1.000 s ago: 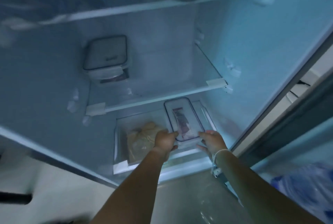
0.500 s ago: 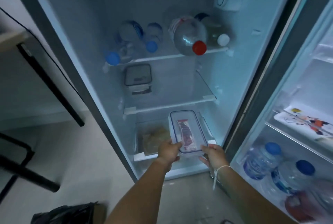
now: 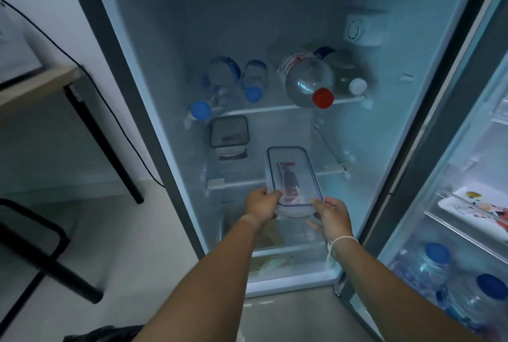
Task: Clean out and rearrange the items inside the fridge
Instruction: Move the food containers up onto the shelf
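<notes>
A clear rectangular food container (image 3: 292,174) with a blue-rimmed lid and a reddish packet inside is held level in front of the fridge's middle shelf (image 3: 239,183). My left hand (image 3: 261,204) grips its near left corner and my right hand (image 3: 332,216) grips its near right corner. Its far end reaches over the shelf's front edge. A square dark-rimmed container (image 3: 229,134) sits at the back left of that shelf. Below my hands is the bottom drawer (image 3: 291,252) with a pale bag partly hidden inside.
Several water bottles lie on the top shelf, among them a big one with a red cap (image 3: 308,83). The open fridge door (image 3: 467,204) at right holds blue-capped bottles (image 3: 428,264) and a printed tray. A desk leg (image 3: 104,146) and a black chair frame (image 3: 41,253) stand at left.
Both hands have lifted the clear container from over the bottom drawer up to the middle shelf's height. The view pulled back and tilted up, showing the top shelf and door.
</notes>
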The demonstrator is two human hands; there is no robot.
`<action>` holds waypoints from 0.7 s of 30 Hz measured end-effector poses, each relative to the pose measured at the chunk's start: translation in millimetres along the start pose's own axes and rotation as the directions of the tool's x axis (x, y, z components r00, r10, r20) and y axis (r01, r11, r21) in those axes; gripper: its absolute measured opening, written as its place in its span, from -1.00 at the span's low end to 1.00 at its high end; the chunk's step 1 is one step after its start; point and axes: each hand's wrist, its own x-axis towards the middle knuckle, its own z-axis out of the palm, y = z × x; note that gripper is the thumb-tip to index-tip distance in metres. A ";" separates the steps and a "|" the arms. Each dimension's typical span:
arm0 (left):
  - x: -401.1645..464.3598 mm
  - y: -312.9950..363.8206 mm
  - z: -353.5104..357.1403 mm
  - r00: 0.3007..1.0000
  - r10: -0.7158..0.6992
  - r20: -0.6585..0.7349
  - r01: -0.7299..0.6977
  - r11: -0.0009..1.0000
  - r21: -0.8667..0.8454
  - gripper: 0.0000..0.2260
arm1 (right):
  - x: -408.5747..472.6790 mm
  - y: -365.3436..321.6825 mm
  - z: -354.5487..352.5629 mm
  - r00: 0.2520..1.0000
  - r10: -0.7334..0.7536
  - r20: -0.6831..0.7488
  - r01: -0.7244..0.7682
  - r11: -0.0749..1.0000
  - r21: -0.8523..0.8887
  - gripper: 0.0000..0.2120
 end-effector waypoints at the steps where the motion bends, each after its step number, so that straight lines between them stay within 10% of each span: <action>1: 8.5 2.6 0.0 1.000 0.004 -0.017 -0.004 1.000 0.012 -0.65 | 4.6 -3.6 4.2 1.000 -0.017 -0.004 0.017 1.000 -0.005 -0.77; 14: 94.4 34.8 -21.1 0.997 0.060 -0.039 -0.051 0.981 0.187 -0.67 | 83.6 -21.7 68.6 0.986 -0.101 -0.130 0.108 0.993 0.045 -0.79; 21: 110.7 56.9 -49.5 0.819 0.566 -0.096 -0.246 0.497 0.832 -0.63 | 125.1 -13.0 89.2 0.984 -0.135 -0.117 0.144 0.987 0.069 -0.72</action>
